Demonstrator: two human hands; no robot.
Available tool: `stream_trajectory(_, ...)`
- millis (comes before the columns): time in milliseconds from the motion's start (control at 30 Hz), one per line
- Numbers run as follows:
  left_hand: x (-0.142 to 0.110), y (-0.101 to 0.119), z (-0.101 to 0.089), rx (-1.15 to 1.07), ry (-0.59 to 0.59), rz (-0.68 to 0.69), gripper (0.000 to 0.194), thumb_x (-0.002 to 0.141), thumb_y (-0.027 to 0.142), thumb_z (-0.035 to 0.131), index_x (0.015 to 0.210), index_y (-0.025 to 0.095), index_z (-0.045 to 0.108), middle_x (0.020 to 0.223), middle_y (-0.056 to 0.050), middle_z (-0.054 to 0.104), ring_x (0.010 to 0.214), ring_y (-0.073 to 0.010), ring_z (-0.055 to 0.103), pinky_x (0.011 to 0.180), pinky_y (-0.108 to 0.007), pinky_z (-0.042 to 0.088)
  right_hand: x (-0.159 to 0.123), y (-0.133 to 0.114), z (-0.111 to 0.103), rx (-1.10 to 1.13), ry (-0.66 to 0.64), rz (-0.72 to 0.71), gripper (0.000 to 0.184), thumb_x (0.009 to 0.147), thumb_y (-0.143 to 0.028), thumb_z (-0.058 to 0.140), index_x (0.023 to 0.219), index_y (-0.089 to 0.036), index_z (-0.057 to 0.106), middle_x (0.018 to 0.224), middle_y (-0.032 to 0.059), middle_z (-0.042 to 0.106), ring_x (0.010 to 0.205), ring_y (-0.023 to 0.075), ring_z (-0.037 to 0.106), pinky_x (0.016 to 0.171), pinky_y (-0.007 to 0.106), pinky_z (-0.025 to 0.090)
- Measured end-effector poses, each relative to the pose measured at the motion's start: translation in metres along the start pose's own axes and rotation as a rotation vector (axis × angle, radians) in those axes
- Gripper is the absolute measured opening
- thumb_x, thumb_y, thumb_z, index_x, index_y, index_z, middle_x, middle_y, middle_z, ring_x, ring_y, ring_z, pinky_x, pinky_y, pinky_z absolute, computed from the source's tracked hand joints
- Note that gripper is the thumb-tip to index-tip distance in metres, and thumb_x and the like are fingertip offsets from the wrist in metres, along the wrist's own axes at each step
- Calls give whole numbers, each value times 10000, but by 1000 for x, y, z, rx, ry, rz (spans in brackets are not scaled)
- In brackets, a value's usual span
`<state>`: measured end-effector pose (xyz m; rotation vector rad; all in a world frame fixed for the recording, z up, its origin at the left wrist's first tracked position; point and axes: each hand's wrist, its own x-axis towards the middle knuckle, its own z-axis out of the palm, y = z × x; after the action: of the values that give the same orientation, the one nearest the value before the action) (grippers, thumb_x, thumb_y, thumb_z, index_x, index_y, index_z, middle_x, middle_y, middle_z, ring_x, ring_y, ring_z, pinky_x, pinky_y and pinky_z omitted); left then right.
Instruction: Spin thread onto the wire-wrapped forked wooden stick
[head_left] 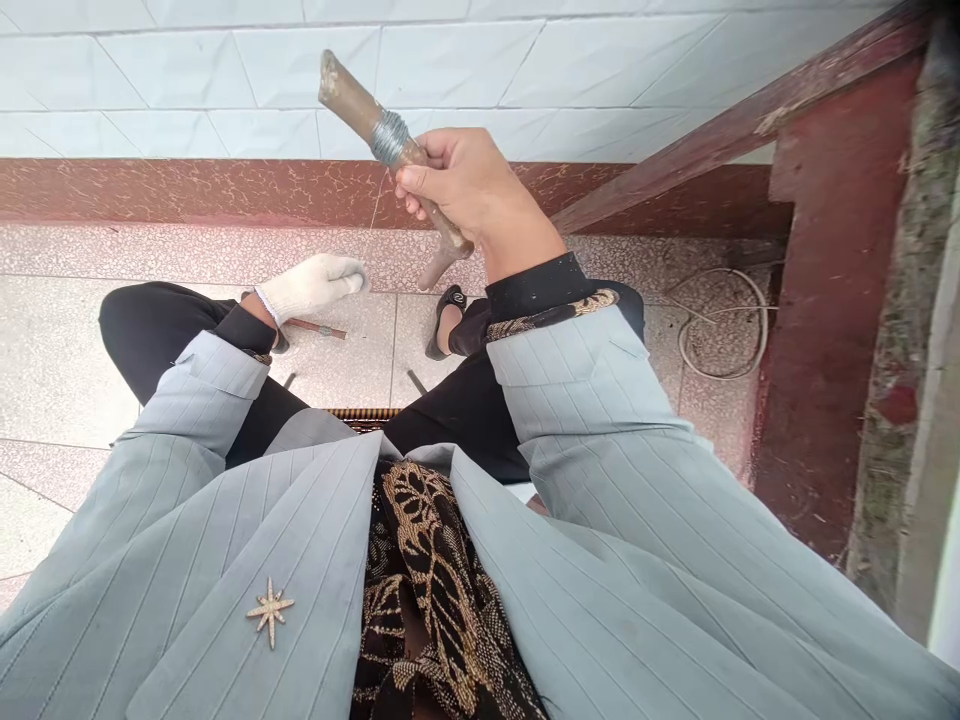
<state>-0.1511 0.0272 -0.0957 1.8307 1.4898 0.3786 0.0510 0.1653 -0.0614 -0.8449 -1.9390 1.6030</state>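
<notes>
My bare right hand [457,185] is wrapped around a brown forked wooden stick [351,100], held tilted in front of the wall. The fork points down toward me, and the thicker end points up and left. A bluish-grey coil [389,137] of thin strand is wound tightly around the stick just above my fingers. From there a single fine strand [375,207] runs down toward my left hand [319,285]. That hand wears a white knitted glove and is closed at the strand's lower end; whether it is thread or wire I cannot tell.
Below the gloved hand, a thin reddish stick [319,328] with a greyish band lies on the tiled floor [352,365]. A pale looped cable [724,325] lies at right, beside a dark red wooden frame [832,300]. White wall tiles [450,65] stand ahead.
</notes>
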Motion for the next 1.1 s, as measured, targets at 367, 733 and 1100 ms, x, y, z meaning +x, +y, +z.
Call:
stream_trajectory(367, 4, 9, -67, 599, -20, 1, 385, 1040, 358, 418, 1093, 209, 769, 893, -19, 717, 911, -193, 710, 850, -296, 474, 31, 1, 14, -937, -306, 147, 56, 893, -208, 710, 932, -176, 734, 960, 95, 720, 936, 248, 665, 821, 371, 457)
stream_trajectory(733, 33, -25, -82, 485, 69, -59, 333, 1045, 340, 453, 1161, 173, 717, 1024, -54, 750, 1004, -216, 719, 897, -326, 511, 35, -31, -2, -557, -794, -22, 192, 896, -260, 727, 1063, -194, 797, 866, -23, 703, 822, 155, 607, 793, 304, 425)
stream_trajectory(1100, 23, -12, -21, -152, -170, -38, 368, 1011, 474, 476, 1056, 189, 705, 926, -54, 740, 861, -197, 681, 825, -331, 556, 54, -23, -10, -210, -81, 134, 99, 936, -232, 747, 915, -181, 665, 729, -3, 588, 671, 124, 533, 668, 271, 472)
